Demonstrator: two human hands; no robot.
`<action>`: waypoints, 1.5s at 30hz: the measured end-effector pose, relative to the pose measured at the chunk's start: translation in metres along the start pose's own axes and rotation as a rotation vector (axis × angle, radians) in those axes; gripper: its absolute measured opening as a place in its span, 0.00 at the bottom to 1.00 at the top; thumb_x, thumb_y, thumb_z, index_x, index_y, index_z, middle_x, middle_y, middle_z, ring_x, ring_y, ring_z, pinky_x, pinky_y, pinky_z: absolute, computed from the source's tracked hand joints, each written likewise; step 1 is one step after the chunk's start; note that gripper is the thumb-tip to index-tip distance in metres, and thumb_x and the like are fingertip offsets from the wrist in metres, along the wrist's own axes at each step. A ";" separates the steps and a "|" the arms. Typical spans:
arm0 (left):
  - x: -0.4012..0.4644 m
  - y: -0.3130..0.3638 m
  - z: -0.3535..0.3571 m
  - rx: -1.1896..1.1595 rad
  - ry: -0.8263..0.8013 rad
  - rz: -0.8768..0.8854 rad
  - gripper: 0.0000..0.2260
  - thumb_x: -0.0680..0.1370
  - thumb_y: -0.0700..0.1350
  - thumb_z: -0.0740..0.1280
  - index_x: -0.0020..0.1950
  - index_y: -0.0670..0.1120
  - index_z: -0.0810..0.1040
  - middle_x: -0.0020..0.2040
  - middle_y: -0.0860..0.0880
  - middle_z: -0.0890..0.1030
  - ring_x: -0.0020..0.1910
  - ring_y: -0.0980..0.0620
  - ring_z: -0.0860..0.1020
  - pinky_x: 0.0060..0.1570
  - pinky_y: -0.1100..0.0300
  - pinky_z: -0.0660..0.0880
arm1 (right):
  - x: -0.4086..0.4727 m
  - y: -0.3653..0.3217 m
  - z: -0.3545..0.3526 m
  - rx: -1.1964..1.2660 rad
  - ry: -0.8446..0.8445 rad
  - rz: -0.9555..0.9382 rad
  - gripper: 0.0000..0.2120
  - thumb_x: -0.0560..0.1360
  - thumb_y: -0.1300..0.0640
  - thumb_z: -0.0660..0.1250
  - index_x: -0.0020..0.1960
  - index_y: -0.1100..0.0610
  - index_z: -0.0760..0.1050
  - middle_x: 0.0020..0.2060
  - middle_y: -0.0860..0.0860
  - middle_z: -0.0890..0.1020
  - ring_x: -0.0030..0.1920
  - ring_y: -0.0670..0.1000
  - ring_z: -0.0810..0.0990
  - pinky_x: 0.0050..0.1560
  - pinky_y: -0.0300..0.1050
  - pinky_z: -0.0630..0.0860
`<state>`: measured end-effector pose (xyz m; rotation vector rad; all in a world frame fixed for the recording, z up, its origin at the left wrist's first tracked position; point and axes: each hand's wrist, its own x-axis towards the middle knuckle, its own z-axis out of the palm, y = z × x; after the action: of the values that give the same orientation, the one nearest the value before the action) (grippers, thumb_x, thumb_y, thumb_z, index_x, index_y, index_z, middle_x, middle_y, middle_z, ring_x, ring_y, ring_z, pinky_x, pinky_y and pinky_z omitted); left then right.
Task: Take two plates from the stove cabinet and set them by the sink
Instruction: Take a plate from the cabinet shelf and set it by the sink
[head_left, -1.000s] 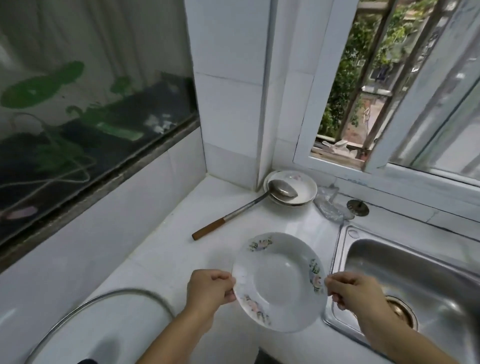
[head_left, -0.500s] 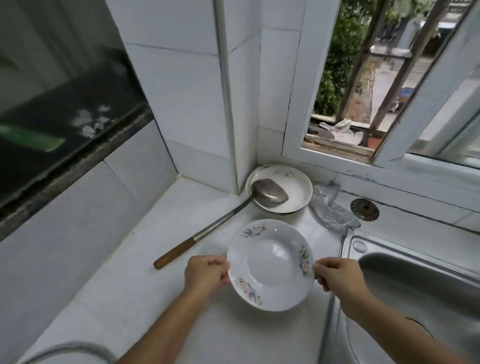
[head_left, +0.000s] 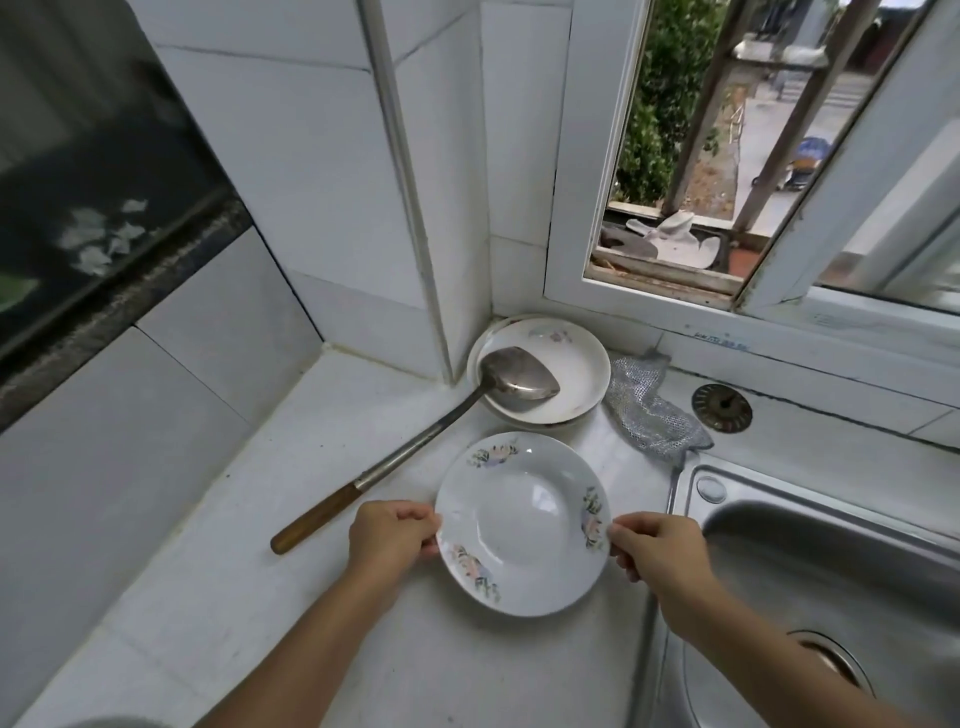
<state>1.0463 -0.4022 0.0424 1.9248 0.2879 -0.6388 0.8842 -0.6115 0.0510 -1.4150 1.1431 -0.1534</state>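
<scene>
A white deep plate with flower prints (head_left: 522, 522) is held level over the white counter, just left of the steel sink (head_left: 831, 582). My left hand (head_left: 392, 535) grips its left rim and my right hand (head_left: 657, 545) grips its right rim. I cannot tell whether a second plate is stacked under it. Behind it, in the corner, another white plate (head_left: 566, 369) rests on the counter with a metal spatula's blade lying in it.
The spatula (head_left: 410, 452) has a wooden handle that angles toward the front left. A silver mesh scrubber (head_left: 644, 410) and a round metal sink strainer (head_left: 722, 408) lie behind the sink. Tiled walls close the corner; an open window sits above.
The plate, held by both hands, has moved forward toward the corner plate and lower toward the counter. The view has shifted right, away from the pot lid.
</scene>
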 end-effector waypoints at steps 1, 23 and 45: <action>0.000 0.000 0.001 0.000 -0.002 0.000 0.07 0.69 0.31 0.75 0.35 0.42 0.83 0.38 0.40 0.85 0.34 0.43 0.84 0.31 0.59 0.81 | 0.000 0.000 -0.001 0.000 -0.003 -0.005 0.11 0.71 0.72 0.66 0.32 0.63 0.82 0.23 0.58 0.76 0.23 0.49 0.70 0.21 0.38 0.68; -0.011 0.001 0.002 0.044 0.012 0.016 0.04 0.71 0.33 0.73 0.44 0.39 0.84 0.40 0.41 0.85 0.37 0.46 0.84 0.35 0.59 0.82 | 0.005 -0.003 -0.004 -0.032 -0.028 0.022 0.12 0.71 0.70 0.67 0.31 0.62 0.81 0.25 0.58 0.78 0.23 0.50 0.71 0.22 0.40 0.68; -0.057 0.024 -0.039 0.649 -0.022 0.488 0.21 0.73 0.53 0.68 0.64 0.48 0.77 0.57 0.49 0.82 0.54 0.51 0.79 0.53 0.56 0.77 | -0.049 -0.048 -0.008 -0.631 0.017 -0.265 0.15 0.73 0.53 0.66 0.59 0.56 0.78 0.52 0.55 0.82 0.51 0.54 0.78 0.52 0.46 0.73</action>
<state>1.0224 -0.3726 0.1052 2.4748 -0.4535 -0.4485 0.8794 -0.5949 0.1178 -2.1279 1.0568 0.0159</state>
